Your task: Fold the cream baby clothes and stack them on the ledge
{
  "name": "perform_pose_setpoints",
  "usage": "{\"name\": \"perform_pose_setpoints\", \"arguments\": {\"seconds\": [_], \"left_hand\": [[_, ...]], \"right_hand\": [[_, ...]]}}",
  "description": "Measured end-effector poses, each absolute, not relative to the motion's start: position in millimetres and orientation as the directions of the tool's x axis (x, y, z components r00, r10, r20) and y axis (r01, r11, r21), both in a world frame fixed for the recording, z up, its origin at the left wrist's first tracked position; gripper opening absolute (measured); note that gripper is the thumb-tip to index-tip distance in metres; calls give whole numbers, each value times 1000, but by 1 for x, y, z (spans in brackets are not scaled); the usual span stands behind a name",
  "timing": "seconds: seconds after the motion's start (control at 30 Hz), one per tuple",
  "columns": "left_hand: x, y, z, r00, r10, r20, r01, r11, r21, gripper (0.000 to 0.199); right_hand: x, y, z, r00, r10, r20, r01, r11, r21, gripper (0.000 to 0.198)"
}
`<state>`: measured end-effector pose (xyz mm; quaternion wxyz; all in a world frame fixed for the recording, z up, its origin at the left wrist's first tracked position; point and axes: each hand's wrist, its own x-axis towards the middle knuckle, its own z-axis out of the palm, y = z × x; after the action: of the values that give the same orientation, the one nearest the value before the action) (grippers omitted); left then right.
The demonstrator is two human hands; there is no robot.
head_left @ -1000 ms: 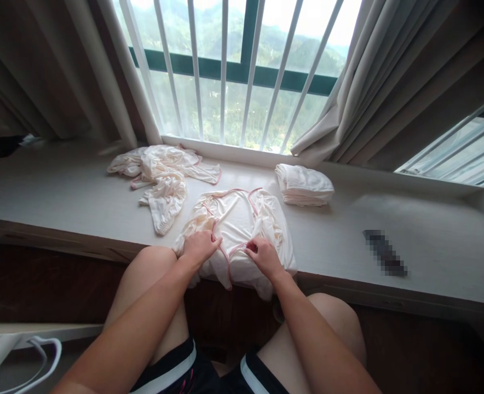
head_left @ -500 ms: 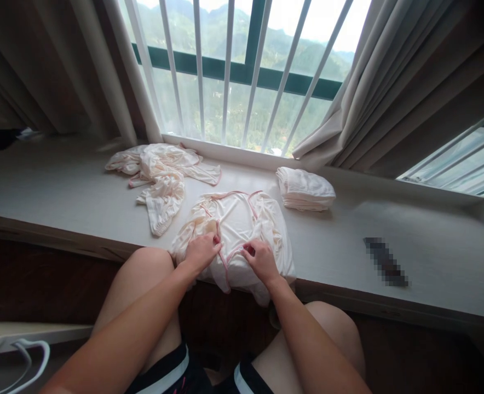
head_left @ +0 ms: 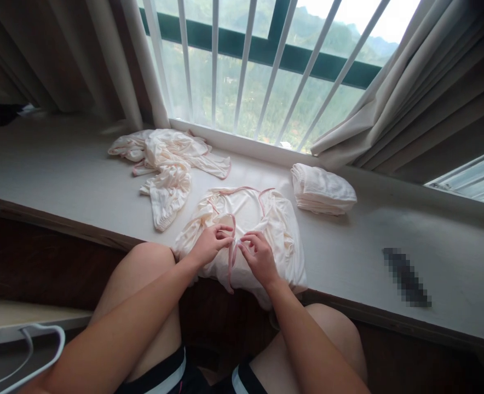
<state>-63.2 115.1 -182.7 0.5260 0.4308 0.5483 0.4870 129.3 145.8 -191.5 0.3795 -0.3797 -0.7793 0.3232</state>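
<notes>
A cream garment with pink edging [head_left: 248, 210] lies on the window ledge in front of me, its lower part hanging over the front edge. My left hand [head_left: 212, 243] pinches the pink-trimmed edge near the garment's middle. Close beside it, my right hand [head_left: 259, 256] pinches the opposite trimmed edge, so the two edges meet between my fingertips. Any small fastener there is too small to make out. The trim runs down from my fingers toward the ledge's front.
A crumpled cream garment [head_left: 168, 164] with pink trim lies at the back left. A folded cream cloth bundle [head_left: 323, 189] sits at the back right. Farther right is a blurred dark object [head_left: 407, 277]. Behind stand the barred window [head_left: 242, 82] and curtains [head_left: 390, 109]. White hangers [head_left: 57, 350] are at lower left.
Both hands have moved closer together, drawing the two pink-trimmed edges to each other. The camera view has shifted slightly, with the ledge items appearing farther right.
</notes>
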Motion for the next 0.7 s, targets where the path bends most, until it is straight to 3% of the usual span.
{"name": "perform_pose_setpoints", "arguments": {"seconds": [0.13,0.7], "left_hand": [[-69,117,-177,-88,968,-234,-140,221,965,53],[-72,125,-169,-200,966,-161,-4,164,986,36]], "right_hand": [[118,151,-195,-444,821,358,326,520,-789,12],[107,156,-197,-445,813,375,304,531,-791,15]]}}
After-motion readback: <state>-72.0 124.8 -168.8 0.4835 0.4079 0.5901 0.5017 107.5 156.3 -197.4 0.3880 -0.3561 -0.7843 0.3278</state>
